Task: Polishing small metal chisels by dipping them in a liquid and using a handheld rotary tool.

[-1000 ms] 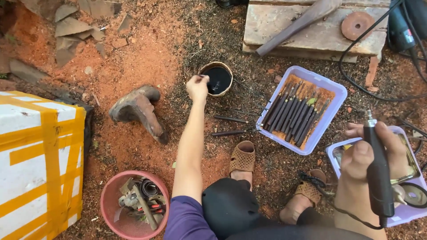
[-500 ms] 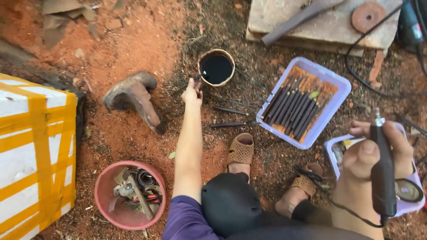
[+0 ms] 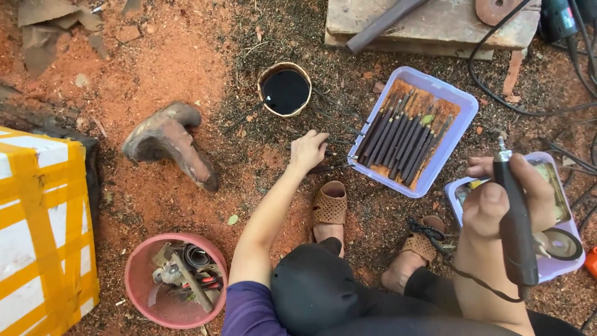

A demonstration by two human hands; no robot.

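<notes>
A dark rotary tool (image 3: pixel 515 224) stands upright at four o'clock, right hand (image 3: pixel 497 208) wrapped tightly around it. At centre, the left hand (image 3: pixel 308 150) curls on dark sticks (image 3: pixel 329 160), seemingly pinching one, beside a lavender tray (image 3: pixel 463 121).

Bare red earth (image 3: pixel 155 68) strewn with dark shavings, flat stone slab (image 3: pixel 435 22) at top, even daylight.

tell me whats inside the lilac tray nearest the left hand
The lilac tray holds a row of dark thin rods lying on orange-brown dust; whatever lies under them is hidden.
</notes>
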